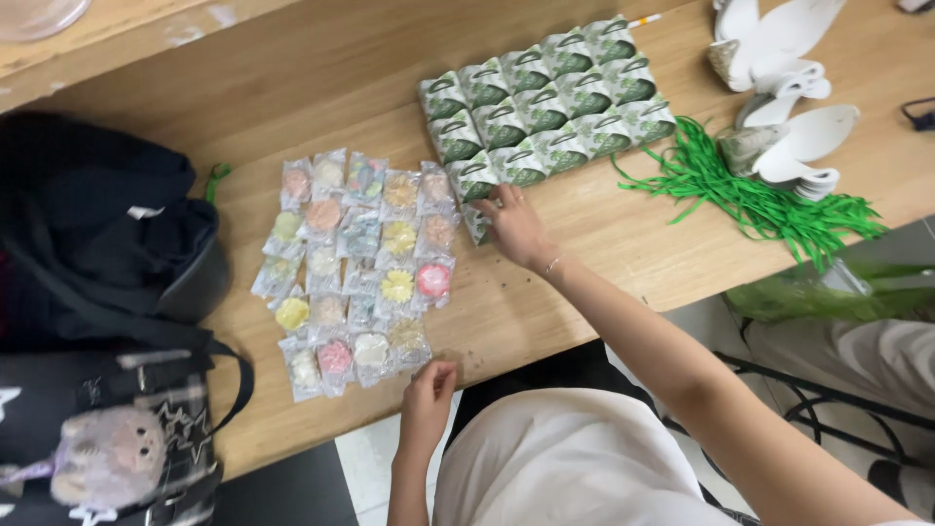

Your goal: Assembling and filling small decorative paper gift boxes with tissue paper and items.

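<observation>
On the far left edge of the wooden desk (pixel 604 244) sits a black bag (pixel 97 224), and below it at the near left corner a dark tote bag (pixel 127 409) with a small plush toy (pixel 107 453) hanging on it. Just right of the bags, near the middle of the desk, lie rows of small clear packets holding pastel flower-shaped sweets (pixel 360 263), packed edge to edge. The left hand (pixel 427 394) rests at the near edge of the desk, its fingertips touching the bottom row of those packets; its fingers are curled loosely and I cannot tell whether they pinch anything. Further right, the right hand (pixel 513 226) lies flat and spread, holding nothing, its fingers pressing the nearest of the small green-and-white gift boxes (pixel 545 107), which stand in tight rows running toward the far edge. Beyond them, a heap of green ribbons (pixel 760 200) sprawls toward the right edge, and white paper cutouts (pixel 789 88) are stacked at the far right corner.
</observation>
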